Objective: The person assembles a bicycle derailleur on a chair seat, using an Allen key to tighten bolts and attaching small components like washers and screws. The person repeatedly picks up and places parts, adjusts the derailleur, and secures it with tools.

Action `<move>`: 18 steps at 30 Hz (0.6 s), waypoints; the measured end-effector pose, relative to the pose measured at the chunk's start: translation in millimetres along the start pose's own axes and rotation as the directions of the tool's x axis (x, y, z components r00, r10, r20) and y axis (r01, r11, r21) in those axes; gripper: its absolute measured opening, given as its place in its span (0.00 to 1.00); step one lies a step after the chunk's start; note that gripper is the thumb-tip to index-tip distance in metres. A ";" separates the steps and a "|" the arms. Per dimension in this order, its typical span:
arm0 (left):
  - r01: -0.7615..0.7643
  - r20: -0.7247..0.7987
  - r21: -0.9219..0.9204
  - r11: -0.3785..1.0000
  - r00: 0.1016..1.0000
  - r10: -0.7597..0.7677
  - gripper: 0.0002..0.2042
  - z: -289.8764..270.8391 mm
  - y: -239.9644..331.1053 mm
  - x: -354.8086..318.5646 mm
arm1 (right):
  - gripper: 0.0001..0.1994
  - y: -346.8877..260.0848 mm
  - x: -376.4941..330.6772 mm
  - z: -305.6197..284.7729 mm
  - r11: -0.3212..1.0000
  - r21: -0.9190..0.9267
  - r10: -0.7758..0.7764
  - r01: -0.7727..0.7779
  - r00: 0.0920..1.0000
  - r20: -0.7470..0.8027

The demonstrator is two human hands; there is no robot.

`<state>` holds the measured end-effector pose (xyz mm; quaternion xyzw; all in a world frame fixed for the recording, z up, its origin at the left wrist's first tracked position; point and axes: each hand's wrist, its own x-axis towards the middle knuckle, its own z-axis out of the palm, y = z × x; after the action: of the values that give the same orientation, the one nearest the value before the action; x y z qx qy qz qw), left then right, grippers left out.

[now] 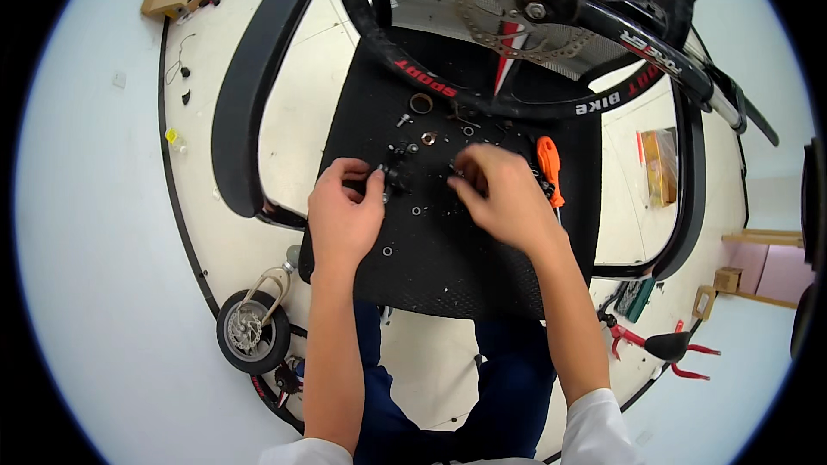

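- Chair seat (465,280): dark, textured, probably giving a little under pressure.
- Left grip (346,215): thumb and fingers pinching the black part's (399,176) left edge.
- Right grip (506,196): fingertips near each other, blurred; cannot tell whether it holds anything.
- That black part lies between the two, nearer the left; likely light and stiff, best held by its sides.
- Near washer (388,251): probably hard and slippery; pinch its rim.

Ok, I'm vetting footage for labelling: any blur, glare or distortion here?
Head view, centre: right hand slightly blurred, left hand crisper; the dark part beside it blends into the black seat, which shows no strong glare. Head view, left: the dark floor-edge strip bows.
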<state>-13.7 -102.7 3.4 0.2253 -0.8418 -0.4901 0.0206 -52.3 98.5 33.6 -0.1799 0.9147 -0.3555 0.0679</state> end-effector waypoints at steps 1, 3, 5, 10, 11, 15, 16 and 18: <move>-0.006 0.014 -0.011 1.000 1.000 0.006 0.13 0.4 1.2 0.6 | 0.08 11.0 13.2 7.2 1.000 -0.010 -0.008 0.008 1.000 -0.024; -0.040 0.040 -0.002 0.999 0.998 0.040 0.12 4.9 6.8 1.3 | 0.09 32.0 24.3 13.8 0.982 -0.186 -0.022 0.024 1.000 0.011; -0.036 0.048 -0.032 0.999 0.998 0.038 0.12 5.6 10.2 -0.1 | 0.08 32.5 29.2 13.8 0.974 -0.228 0.013 0.000 0.999 0.053; -0.232 -0.083 0.045 0.972 0.969 0.235 0.07 6.3 9.2 0.0 | 0.05 12.6 -1.0 -16.9 0.877 0.435 0.296 -0.203 0.942 -0.158; -0.319 -0.135 0.102 0.942 0.934 0.330 0.06 6.3 8.5 -1.7 | 0.05 7.5 -13.9 -25.6 0.770 0.595 0.401 -0.230 0.900 -0.171; -0.491 -0.002 -0.117 0.863 0.869 0.495 0.05 23.5 26.5 -18.5 | 0.06 24.1 -67.7 -34.6 0.767 0.624 0.439 -0.151 0.832 -0.339; -0.463 0.119 -0.127 0.877 0.871 0.477 0.05 30.2 27.9 -24.6 | 0.07 33.1 -73.9 -32.0 0.782 0.615 0.416 -0.105 0.822 -0.389; -0.438 0.321 -0.045 0.898 0.845 0.428 0.08 37.0 19.6 -32.9 | 0.07 31.3 -74.1 -30.4 0.695 0.703 0.539 -0.153 0.758 -0.368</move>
<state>-0.7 -51.2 6.7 -0.0531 -0.8699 -0.4902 -0.0107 -0.2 166.8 34.6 0.1483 0.7354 -0.6573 -0.0718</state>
